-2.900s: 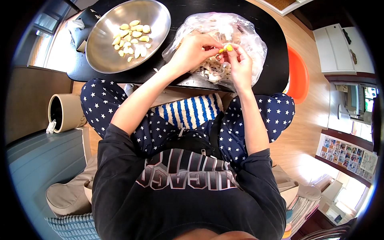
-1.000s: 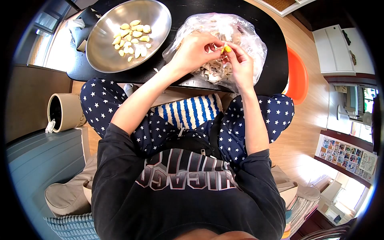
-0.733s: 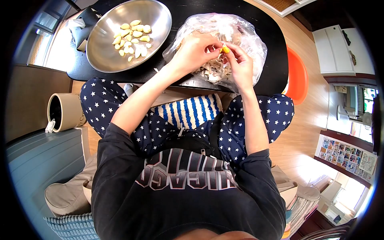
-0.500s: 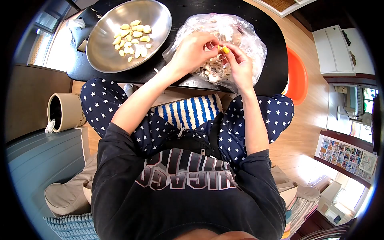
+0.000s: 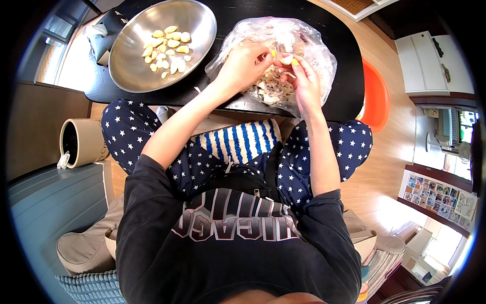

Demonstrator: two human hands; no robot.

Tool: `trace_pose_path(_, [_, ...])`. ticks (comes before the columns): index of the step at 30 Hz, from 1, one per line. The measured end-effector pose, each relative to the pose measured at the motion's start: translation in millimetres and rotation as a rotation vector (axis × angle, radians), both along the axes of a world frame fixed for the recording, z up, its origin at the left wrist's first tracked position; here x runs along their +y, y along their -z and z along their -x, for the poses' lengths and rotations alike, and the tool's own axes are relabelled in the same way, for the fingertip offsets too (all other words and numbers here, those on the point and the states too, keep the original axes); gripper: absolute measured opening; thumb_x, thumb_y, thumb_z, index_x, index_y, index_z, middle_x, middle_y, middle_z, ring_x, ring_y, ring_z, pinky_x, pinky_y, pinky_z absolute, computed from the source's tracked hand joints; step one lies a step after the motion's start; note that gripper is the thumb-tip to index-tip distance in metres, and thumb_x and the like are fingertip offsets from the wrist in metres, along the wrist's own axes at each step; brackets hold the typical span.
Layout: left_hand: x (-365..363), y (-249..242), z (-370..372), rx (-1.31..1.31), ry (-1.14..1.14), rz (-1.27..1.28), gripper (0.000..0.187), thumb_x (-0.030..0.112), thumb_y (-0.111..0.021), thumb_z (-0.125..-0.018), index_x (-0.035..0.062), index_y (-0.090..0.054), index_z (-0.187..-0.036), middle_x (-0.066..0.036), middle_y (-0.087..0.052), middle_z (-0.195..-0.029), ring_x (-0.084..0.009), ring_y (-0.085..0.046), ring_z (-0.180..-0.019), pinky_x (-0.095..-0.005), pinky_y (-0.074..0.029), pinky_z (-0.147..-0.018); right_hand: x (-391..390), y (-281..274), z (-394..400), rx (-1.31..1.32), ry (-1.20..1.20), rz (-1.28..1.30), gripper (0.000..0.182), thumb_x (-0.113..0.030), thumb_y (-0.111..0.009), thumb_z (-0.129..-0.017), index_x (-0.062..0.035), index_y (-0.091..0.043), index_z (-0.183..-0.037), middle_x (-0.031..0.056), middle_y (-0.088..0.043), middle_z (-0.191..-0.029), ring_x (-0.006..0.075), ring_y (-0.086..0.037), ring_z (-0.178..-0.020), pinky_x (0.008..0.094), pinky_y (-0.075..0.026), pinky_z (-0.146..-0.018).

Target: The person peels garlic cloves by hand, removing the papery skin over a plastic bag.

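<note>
Over a clear plastic bag [image 5: 324, 63] my two hands are close together. In my right hand [image 5: 306, 83], a pale garlic clove [image 5: 287, 60] is pinched between thumb and fingers. My left hand [image 5: 244, 68] is just to its left, fingers curled in toward the thumb; whatever is between them is too small to make out. Both hands show yellow thumbnails. Under them, the bag holds papery garlic skins [image 5: 271, 88]. On the left, a wide steel bowl [image 5: 124, 61] contains several peeled garlic cloves [image 5: 171, 43].
Bag and bowl rest on a black table [image 5: 349, 76] with a rounded edge. A black tissue box [image 5: 109, 30] stands beyond the bowl's left side. An orange tub [image 5: 375, 96] is on the floor at right, and a cream bin [image 5: 83, 142] at left. A blue-striped cloth [image 5: 238, 142] lies between my legs.
My hands have parted slightly, and the garlic clove now shows in my right fingertips. The left hand has turned a little, thumb upward. Bowl and bag look almost unchanged.
</note>
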State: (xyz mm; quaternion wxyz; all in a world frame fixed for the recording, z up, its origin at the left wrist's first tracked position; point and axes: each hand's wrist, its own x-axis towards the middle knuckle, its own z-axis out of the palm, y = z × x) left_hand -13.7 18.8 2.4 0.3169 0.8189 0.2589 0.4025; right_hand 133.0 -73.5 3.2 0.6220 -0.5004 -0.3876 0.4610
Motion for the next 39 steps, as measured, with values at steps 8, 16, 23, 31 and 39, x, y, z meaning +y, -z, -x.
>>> trace_pose_path(8, [-4.4, -4.9, -3.6, -0.056, 0.093, 0.111, 0.016, 0.009, -0.065, -0.077, 0.0067, -0.068, -0.092, -0.007, -0.065, -0.081, -0.0139, -0.058, -0.061, -0.0245, -0.047, -0.058, 1.8, 9.9, 4.0, -0.151, 0.056, -0.037, 0.019, -0.014, -0.046, -0.094, -0.0013, -0.051, -0.106, 0.0082, -0.061, -0.093, 0.0105, -0.058, -0.079, 0.0212, -0.047, -0.063])
trace_pose_path(16, [-1.0, -3.0, -1.7, -0.007, 0.115, 0.292, 0.018, 0.008, -0.063, -0.079, 0.0045, -0.068, -0.097, -0.007, -0.065, -0.084, -0.0116, -0.062, -0.075, -0.0227, -0.049, -0.068, 0.0, 5.8, 9.2, -0.270, 0.073, -0.101, 0.014, -0.011, -0.050, -0.092, -0.0032, -0.052, -0.103, 0.0058, -0.061, -0.091, 0.0090, -0.057, -0.075, 0.0200, -0.046, -0.062])
trace_pose_path(23, [-2.1, -17.4, 1.9, 0.022, 0.156, 0.434, 0.019, 0.007, -0.062, -0.081, 0.0008, -0.066, -0.098, -0.008, -0.066, -0.090, -0.0091, -0.061, -0.081, -0.0217, -0.048, -0.072, 0.3, 4.4, 8.7, -0.218, 0.069, -0.101, 0.019, -0.013, -0.051, -0.092, -0.0016, -0.053, -0.107, 0.0056, -0.060, -0.089, 0.0100, -0.057, -0.075, 0.0208, -0.045, -0.064])
trace_pose_path(31, [-6.9, -16.2, -1.5, -0.100, 0.198, 0.585, 0.022, 0.004, -0.063, -0.080, -0.0040, -0.063, -0.099, -0.008, -0.065, -0.090, -0.0088, -0.061, -0.083, -0.0197, -0.049, -0.075, 0.6, 1.2, 5.6, 0.075, 0.057, -0.082, 0.016, -0.009, -0.058, -0.087, 0.0003, -0.060, -0.099, 0.0043, -0.062, -0.083, 0.0071, -0.056, -0.070, 0.0183, -0.045, -0.063])
trace_pose_path(39, [-15.9, -11.8, -4.1, -0.168, 0.178, 0.546, 0.018, 0.002, -0.062, -0.079, -0.0043, -0.063, -0.096, -0.005, -0.064, -0.083, -0.0051, -0.058, -0.074, -0.0179, -0.048, -0.069, 1.4, 7.9, 7.4, -0.008, 0.083, -0.100, 0.016, -0.007, -0.059, -0.086, 0.0014, -0.061, -0.100, 0.0051, -0.063, -0.084, 0.0073, -0.057, -0.070, 0.0182, -0.045, -0.064])
